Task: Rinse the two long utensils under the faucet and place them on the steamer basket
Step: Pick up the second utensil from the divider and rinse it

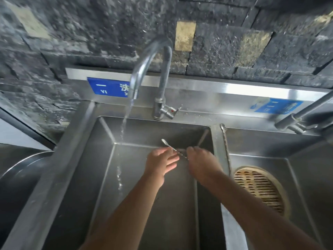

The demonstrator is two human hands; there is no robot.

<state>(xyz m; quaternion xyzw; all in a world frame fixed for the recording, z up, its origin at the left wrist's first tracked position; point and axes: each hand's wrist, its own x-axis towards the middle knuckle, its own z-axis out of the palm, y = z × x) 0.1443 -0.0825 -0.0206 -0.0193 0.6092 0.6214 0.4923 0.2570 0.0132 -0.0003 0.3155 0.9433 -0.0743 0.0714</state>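
A thin metal long utensil with a small spoon end slants over the middle sink basin. My right hand is shut on its handle end. My left hand is beside it with fingers spread, touching or nearly touching the shaft. A second long twisted utensil lies along the divider between the two basins. The faucet runs, and its stream falls left of both hands. A round bamboo steamer basket sits in the right basin.
A second faucet reaches in from the right edge. A round metal pot or bowl sits at the far left. Blue labels are stuck on the steel backsplash, and a dark stone wall rises behind.
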